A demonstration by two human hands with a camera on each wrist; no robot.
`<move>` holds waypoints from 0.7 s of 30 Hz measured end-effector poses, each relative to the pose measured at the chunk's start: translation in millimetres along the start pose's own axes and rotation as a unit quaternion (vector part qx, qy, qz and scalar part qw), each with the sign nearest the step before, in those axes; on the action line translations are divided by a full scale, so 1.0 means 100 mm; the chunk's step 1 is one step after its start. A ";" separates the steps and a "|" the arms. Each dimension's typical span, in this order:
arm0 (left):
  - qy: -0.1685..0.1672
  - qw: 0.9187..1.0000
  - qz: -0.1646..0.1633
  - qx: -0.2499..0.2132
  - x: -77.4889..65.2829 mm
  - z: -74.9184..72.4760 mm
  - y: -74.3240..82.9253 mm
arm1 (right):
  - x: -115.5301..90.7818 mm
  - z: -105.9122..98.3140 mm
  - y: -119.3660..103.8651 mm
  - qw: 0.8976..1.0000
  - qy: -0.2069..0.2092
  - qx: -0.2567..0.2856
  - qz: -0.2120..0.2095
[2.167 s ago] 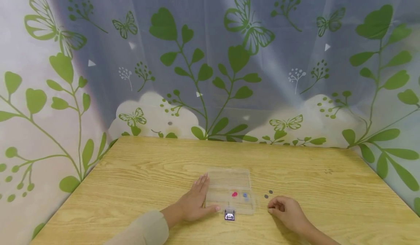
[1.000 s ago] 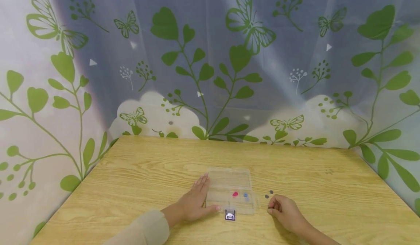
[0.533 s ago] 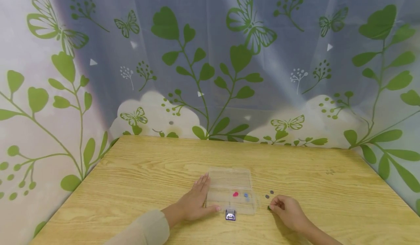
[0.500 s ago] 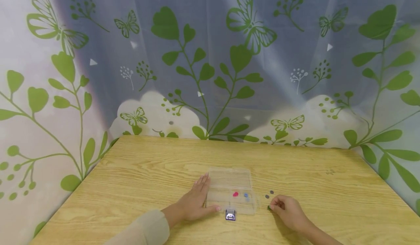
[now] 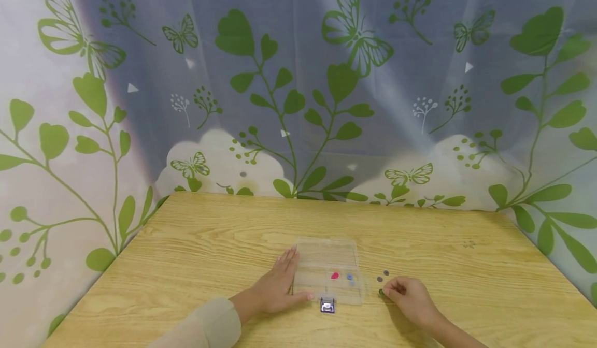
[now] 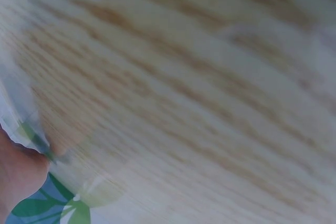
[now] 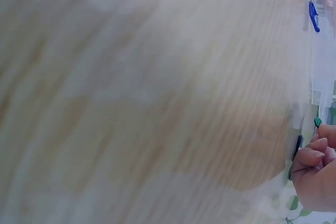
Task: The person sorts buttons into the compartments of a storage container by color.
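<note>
A clear plastic box [image 5: 326, 255] lies with its lid folded back on the table. In it are red buttons [image 5: 334, 275] and blue buttons [image 5: 350, 277]. My left hand [image 5: 277, 286] rests against the box's left side, fingers straight, thumb along the front edge. To the right of the box, my right hand [image 5: 410, 299] pinches a small green button [image 7: 317, 122] between thumb and fingertips, just over the table. Two grey buttons [image 5: 380, 279] lie on the wood close beyond those fingertips. A purple-blue latch [image 5: 327, 305] juts from the box's front edge.
The wood-grain table [image 5: 224, 229] runs back to a curtain [image 5: 298, 104] printed with green leaves and butterflies. A few small pale specks [image 5: 468, 244] lie at the table's far right.
The green button, hidden at first, has come into view at my right fingertips, which have shifted slightly. My left hand and the box have stayed put.
</note>
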State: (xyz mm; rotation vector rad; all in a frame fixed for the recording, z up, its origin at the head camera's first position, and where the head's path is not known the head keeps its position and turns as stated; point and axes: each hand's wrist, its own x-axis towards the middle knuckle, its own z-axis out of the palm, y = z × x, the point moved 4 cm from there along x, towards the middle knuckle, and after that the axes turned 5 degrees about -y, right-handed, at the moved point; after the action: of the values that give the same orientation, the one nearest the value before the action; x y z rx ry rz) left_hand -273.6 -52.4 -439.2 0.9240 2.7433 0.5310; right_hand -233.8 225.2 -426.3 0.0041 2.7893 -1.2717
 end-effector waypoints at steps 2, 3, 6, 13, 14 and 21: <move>0.000 1.000 -0.001 0.001 0.00 0.00 0.00 | 0.00 0.00 -0.01 1.000 0.002 0.005 0.005; 0.001 1.000 -0.001 0.001 0.00 0.00 0.00 | 0.00 0.00 -0.02 1.000 0.002 0.007 0.007; 0.003 1.000 -0.001 0.003 0.00 0.00 0.00 | 0.00 0.00 -0.03 1.000 0.000 0.020 0.015; 0.003 1.000 0.000 0.006 0.01 0.01 -0.01 | 0.00 0.03 -0.06 0.999 0.001 0.032 0.026; 0.003 1.000 0.000 0.006 0.01 0.01 -0.01 | 0.00 0.03 -0.07 0.999 0.002 0.032 0.028; 0.003 1.000 0.001 0.009 0.00 0.01 0.00 | 0.01 0.05 -0.12 0.998 -0.005 0.045 0.045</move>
State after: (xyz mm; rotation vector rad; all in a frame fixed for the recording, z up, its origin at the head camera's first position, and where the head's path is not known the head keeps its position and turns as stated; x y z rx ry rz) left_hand -273.6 -52.2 -439.9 0.9315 2.7578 0.5120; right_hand -234.7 213.7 -420.2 0.1261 2.6882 -1.3716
